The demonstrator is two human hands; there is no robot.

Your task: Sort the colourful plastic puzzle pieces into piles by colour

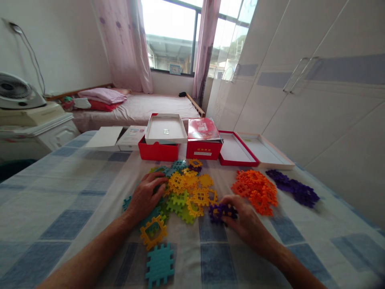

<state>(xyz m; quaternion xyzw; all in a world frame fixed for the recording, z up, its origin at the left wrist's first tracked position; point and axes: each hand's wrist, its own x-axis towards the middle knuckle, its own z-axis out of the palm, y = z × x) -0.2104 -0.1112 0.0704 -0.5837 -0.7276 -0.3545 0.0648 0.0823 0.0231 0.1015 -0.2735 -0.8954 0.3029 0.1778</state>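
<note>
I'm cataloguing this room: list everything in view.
Mixed pieces: many, yellow, green, teal, centre
Near piece: one, teal, front
Orange pieces: many, orange, right
Purple pieces: several, purple, far right
Held pieces: uncountable, purple, centre right
Boxes: two, red, far side
Lid: one, white, on left box
Packet: one, red, on right box
Trays: two, white inside, beside boxes
Carton: one, white, left of boxes
Cloth: one, blue-white, foreground
Bed: one, pink, back
Window: one, bright, back
Clock: one, blue, by window
Curtains: two, pink, back
Wardrobe: one, white, right
Fan: one, grey, left
Left hand: one, at mixed pieces
Right hand: one, gripping held pieces
</note>
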